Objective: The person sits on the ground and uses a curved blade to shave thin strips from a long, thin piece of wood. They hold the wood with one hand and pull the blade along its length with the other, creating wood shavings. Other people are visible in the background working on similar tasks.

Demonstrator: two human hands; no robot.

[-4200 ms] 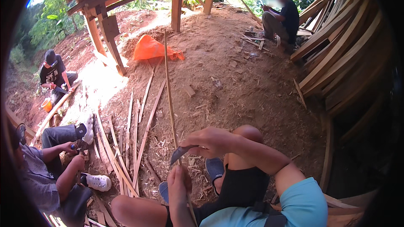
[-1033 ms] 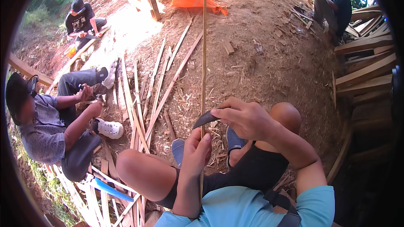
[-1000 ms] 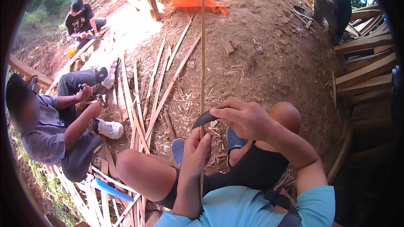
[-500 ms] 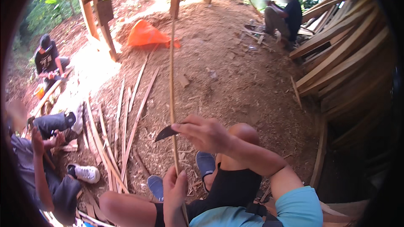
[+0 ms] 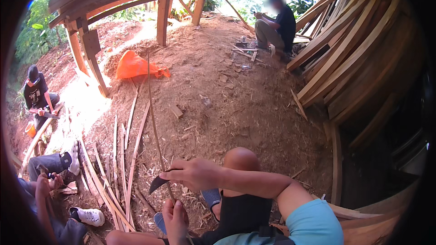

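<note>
The left hand (image 5: pixel 175 221) is gripping a thin wooden strip (image 5: pixel 156 131) that is pointing towards twelve o'clock. At one o'clock from that hand, the right hand (image 5: pixel 196 174) is grasping a curved dark knife (image 5: pixel 157 184), which is crossing the strip. Clean work is probably calling for a shallow knife angle and a steady left grip clear below. Beyond, towards eleven o'clock, orange sheeting (image 5: pixel 132 66) is lying.
</note>
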